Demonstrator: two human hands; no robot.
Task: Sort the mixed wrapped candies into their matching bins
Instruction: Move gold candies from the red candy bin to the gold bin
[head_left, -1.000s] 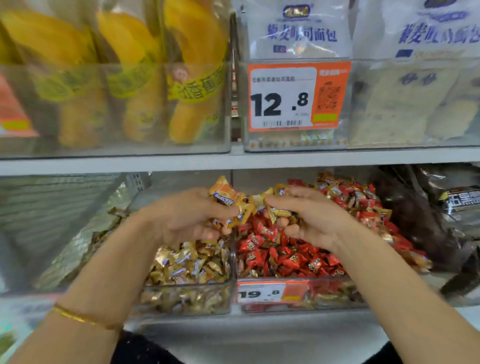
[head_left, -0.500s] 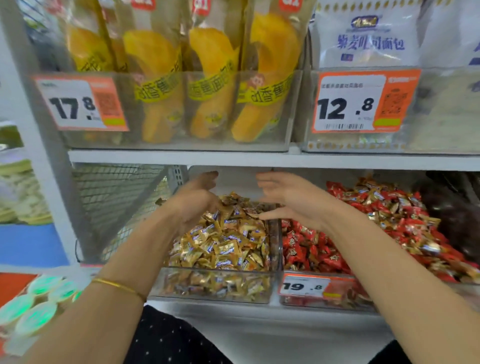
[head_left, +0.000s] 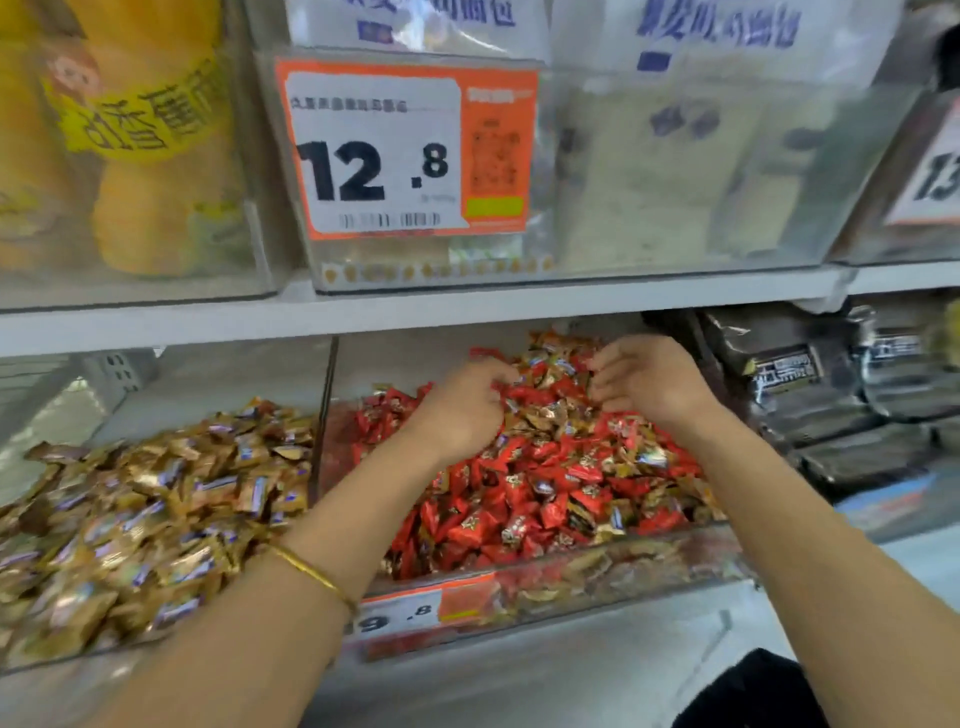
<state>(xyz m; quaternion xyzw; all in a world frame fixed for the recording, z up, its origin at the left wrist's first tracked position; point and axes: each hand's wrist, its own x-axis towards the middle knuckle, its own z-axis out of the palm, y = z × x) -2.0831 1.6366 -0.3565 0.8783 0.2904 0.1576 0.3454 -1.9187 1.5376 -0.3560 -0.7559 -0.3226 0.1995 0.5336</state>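
On the upper shelf (head_left: 415, 312), yellow snack packs (head_left: 156, 156) wear yellow bands printed with Chinese characters. To their right, an orange-and-white price tag (head_left: 405, 150) reads "12.8" above a barcode. Behind and beside it stand white bags (head_left: 717, 31) lettered in blue Chinese script. A cut-off tag (head_left: 935, 171) at the far right edge shows only "13".

Below the shelf, gold-wrapped candies (head_left: 145, 519) are heaped in the left clear bin (head_left: 78, 644). Your left wrist, ringed by a gold bangle (head_left: 311, 571), crosses into the neighbouring bin (head_left: 623, 566). That bin's orange tag (head_left: 415, 613) shows "9 .8", and your arm covers the first digit. Red-wrapped candies (head_left: 519, 499) fill this bin, with stray gold wrappers (head_left: 550, 421) mixed in among them.

Your left hand (head_left: 462, 410) rests on the red heap with its fingers bent down into the wrappers. Your right hand (head_left: 649, 379) is near it at the back of the heap, fingers curled toward the left, tips touching the candies. The blur hides whether either hand has a candy pinched. Dark packets (head_left: 831, 395) with unreadable white lettering lie at the right.
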